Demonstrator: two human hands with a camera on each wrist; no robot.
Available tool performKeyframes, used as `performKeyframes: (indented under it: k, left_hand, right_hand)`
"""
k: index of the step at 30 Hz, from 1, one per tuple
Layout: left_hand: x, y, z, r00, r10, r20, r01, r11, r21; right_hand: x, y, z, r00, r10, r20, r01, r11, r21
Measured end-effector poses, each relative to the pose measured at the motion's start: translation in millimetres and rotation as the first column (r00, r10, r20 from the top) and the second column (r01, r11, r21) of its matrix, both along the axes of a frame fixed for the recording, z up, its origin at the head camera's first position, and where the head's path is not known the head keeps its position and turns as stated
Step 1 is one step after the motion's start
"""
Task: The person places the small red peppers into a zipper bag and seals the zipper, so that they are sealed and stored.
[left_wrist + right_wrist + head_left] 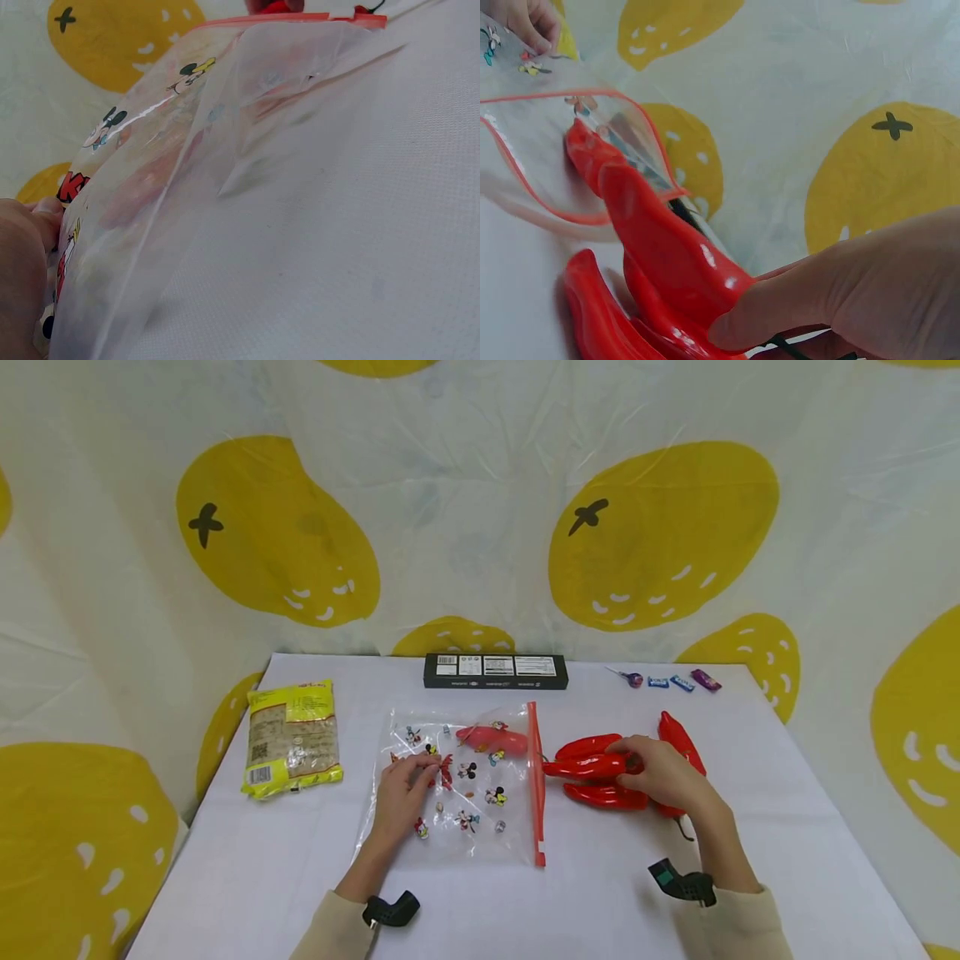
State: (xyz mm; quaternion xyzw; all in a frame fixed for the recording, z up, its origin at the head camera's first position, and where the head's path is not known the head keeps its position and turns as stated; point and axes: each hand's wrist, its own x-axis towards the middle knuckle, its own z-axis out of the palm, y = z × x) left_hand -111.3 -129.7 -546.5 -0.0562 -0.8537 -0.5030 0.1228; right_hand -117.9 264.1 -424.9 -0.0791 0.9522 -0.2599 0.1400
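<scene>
A clear zip bag (465, 839) with cartoon prints and a red slider edge lies in the middle, its mouth gaping to the right. My left hand (401, 797) pinches the bag's upper sheet and lifts it; fingertips are partly hidden in the left wrist view. One red pepper (495, 740) is inside the bag, near its far side. My right hand (667, 768) grips another shiny red pepper (679, 247) by its stem end, its tip at the bag's mouth. More red peppers (600, 796) lie under and beside that hand, including one pepper (681, 742) to its right.
A yellow packet (292, 739) lies at the left of the white table (600, 893). A long black box (495, 671) stands at the back. A lollipop (634, 679) and several small wrapped sweets (682, 682) are at the back right, with a patterned curtain (465, 527) behind.
</scene>
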Motion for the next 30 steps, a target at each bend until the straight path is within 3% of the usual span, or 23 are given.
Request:
performKeyframes:
  k: [10, 20, 30]
  left_hand:
    - [-2.1, -0.3, 1.3, 1.000, 0.007, -0.018, -0.007, 1.000, -0.003]
    - [-1.1, -0.9, -4.4, 0.998, 0.004, -0.058, -0.006, 1.000, -0.027]
    - [-2.3, -0.3, -5.1, 0.995, 0.002, -0.101, -0.004, 1.000, -0.020]
  right_hand:
    - [-1.8, -43.5, -21.2, 0.998, 0.040, -0.055, -0.041, 0.999, -0.021]
    - [-11.1, -91.2, -47.9, 0.990, -0.069, -0.121, 0.060, 0.995, -0.078]
    - [-20.0, -117.8, -70.8, 0.954, -0.177, -0.241, 0.150, 0.981, -0.127]
